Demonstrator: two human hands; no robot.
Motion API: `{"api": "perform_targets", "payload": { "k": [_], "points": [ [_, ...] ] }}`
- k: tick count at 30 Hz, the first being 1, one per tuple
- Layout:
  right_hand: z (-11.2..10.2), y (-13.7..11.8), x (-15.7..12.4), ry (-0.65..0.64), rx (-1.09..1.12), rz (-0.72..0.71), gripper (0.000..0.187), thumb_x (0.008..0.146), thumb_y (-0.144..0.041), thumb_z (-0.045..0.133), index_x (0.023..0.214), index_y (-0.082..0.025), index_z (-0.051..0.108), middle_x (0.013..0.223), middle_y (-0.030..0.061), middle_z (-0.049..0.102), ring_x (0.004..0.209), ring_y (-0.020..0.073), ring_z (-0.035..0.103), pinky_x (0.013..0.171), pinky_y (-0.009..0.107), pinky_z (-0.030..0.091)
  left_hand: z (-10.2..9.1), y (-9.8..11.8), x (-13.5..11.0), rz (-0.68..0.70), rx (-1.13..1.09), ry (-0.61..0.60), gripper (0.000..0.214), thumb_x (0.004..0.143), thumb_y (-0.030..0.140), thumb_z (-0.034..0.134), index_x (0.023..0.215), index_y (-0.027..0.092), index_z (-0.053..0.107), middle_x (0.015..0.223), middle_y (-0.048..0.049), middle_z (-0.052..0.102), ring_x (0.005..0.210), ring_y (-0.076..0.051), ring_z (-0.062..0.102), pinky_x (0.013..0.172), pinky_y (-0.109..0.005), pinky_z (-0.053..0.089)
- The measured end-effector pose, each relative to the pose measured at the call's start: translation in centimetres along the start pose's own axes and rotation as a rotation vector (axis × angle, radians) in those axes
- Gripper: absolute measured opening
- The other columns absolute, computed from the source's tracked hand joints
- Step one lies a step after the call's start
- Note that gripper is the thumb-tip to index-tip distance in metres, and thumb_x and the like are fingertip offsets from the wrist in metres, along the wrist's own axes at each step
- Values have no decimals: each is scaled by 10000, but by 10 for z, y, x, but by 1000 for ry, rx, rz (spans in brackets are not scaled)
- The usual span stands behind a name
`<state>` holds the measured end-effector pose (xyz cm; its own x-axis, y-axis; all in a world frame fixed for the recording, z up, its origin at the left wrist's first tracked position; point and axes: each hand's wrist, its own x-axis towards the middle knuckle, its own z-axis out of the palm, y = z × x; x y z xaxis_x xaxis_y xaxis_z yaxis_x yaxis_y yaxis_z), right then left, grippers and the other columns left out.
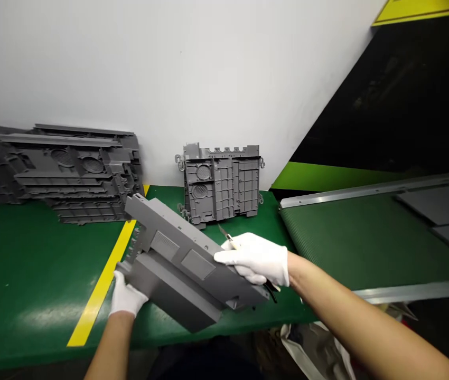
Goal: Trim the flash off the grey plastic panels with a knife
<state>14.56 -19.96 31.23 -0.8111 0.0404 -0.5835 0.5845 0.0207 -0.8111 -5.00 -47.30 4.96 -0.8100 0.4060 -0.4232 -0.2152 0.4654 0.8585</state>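
Note:
Both my hands wear white gloves and hold a large grey moulded plastic panel point(180, 258) tilted above the green table point(30, 274). My left hand point(126, 296) grips the panel's lower left edge from beneath. My right hand point(256, 257) presses on the panel's right end and also holds a small knife point(226, 237) whose blade points up and to the left.
A stack of similar grey panels point(66, 171) leans on the white wall at the left. One more grey panel point(221, 182) stands upright behind. A yellow stripe point(101, 285) crosses the table. At the right is a green conveyor belt point(367, 243) bearing dark flat parts point(442, 211).

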Motion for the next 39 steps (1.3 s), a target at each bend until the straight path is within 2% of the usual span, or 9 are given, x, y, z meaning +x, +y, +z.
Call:
{"api": "perform_targets", "payload": {
  "k": [4, 7, 10, 13, 17, 20, 22, 29, 39],
  "points": [
    [24, -18, 14, -128, -244, -27, 523, 740, -530, 820, 570, -216, 439, 379, -101, 413, 349, 69, 348, 409, 227, 264, -13, 37, 0, -280, -8, 430, 709, 751, 858, 313, 818, 220, 616, 858, -165, 674, 1091, -434, 644, 803, -560, 498],
    [51, -24, 29, -174, -160, -61, 582, 722, -531, 838, 547, -219, 380, 368, -110, 388, 353, 61, 311, 419, 231, 243, -26, 103, -2, -37, -308, 658, 661, 854, 795, 326, 941, 201, 601, 1017, -145, 675, 1133, -338, 625, 917, -484, 501],
    [74, -22, 37, -257, -113, -71, 614, 747, -580, 807, 523, -218, 365, 372, -103, 374, 356, 58, 290, 411, 234, 230, -37, 174, 0, 372, -521, 449, 561, 856, 735, 504, 1061, 226, 622, 1102, -70, 673, 1093, -220, 620, 954, -369, 489],
    [87, -13, 29, -303, -205, -61, 563, 813, -643, 721, 578, -218, 436, 442, -79, 452, 396, 81, 388, 431, 235, 307, -44, 214, 6, 487, -415, 271, 399, 697, 506, 803, 827, 197, 587, 811, 1, 607, 794, -159, 578, 762, -280, 476],
    [97, 9, -5, 8, -568, -273, 455, 1024, -592, 398, 830, -230, 594, 700, -9, 630, 618, 150, 579, 612, 283, 465, -43, 212, 13, 470, -512, 47, 317, 669, 319, 794, 745, 203, 509, 726, 29, 552, 664, -136, 534, 662, -279, 457],
    [110, 26, -31, 282, -819, -414, 435, 1063, -519, 313, 904, -263, 627, 833, 23, 685, 711, 181, 636, 657, 305, 487, -41, 197, 26, 493, -545, 67, 237, 669, 252, 744, 754, 204, 528, 767, 8, 588, 743, -162, 581, 746, -314, 488],
    [120, 33, -40, 349, -928, -408, 400, 1045, -538, 379, 863, -278, 622, 807, 20, 688, 664, 182, 637, 568, 288, 456, -41, 191, 36, 530, -506, 110, 191, 673, 229, 714, 730, 207, 532, 777, 0, 590, 786, -172, 585, 795, -324, 491],
    [136, 26, -29, 195, -1146, -388, 485, 1051, -547, 337, 694, -260, 499, 552, -7, 586, 428, 153, 513, 438, 300, 260, -30, 200, 41, 621, -272, 187, 182, 717, 161, 600, 586, 208, 482, 754, -22, 534, 815, -182, 533, 816, -306, 456],
    [130, 27, -43, 247, -1282, -327, 445, 1037, -500, 399, 681, -257, 511, 524, 21, 596, 388, 156, 506, 426, 324, 165, 3, 233, 7, 488, -362, 116, 303, 786, 28, 566, 631, 198, 368, 763, -6, 457, 831, -164, 497, 802, -306, 411]
  ]
}}
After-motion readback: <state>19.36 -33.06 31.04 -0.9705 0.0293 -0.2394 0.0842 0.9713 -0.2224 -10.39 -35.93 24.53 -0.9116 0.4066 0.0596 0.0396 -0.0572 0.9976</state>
